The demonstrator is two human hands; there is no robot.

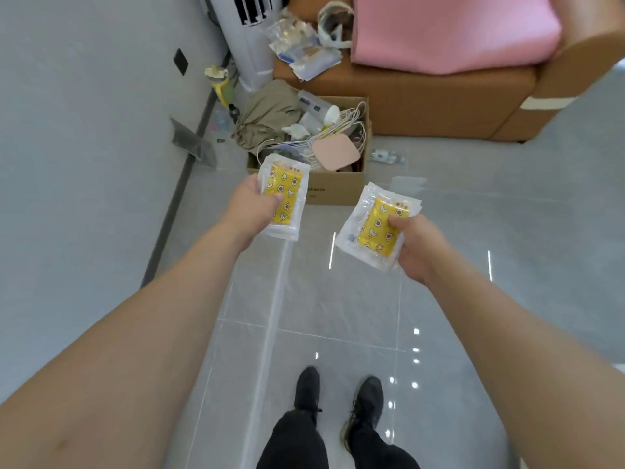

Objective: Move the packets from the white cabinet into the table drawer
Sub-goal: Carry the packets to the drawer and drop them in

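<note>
1. Closest to the camera were the person's two feet in black shoes (338, 401) and dark trousers, standing on a glossy grey tile floor (456, 299) with light spots reflecting off it.
2. Both bare forearms stretched forward over the floor, each holding stuff out in front.
3. The left hand (252, 206) was gripping a small stack of clear plastic packets (283, 198) with yellow patterned inserts, thumb pressed on the front and fingers curled behind. The stack was held pretty much upright in mid-air.
4. The right hand (417, 243) was clamped on another stack of the same packets (378, 226), thumb on top of the yellow part, tilted a bit to the right. Also in the air, well apart from the left stack.
5. So all the packets in view were in the hands. The white cabinet and the table drawer weren't in shot.
6. Just past the left stack sat an open cardboard box (333, 189) on the floor, crammed with white wire hangers, a pink square pad (334, 152), an olive cloth (270, 116) and other bits.
7. Left of that ran a grey wall (84, 130) with a dark skirting strip.
8. Farthest back: a tan sofa (422, 99) with a pink cushion (453, 32) and a pile of plastic bags (301, 49) on it, plus a white standing air conditioner (247, 38) in the corner.
</note>
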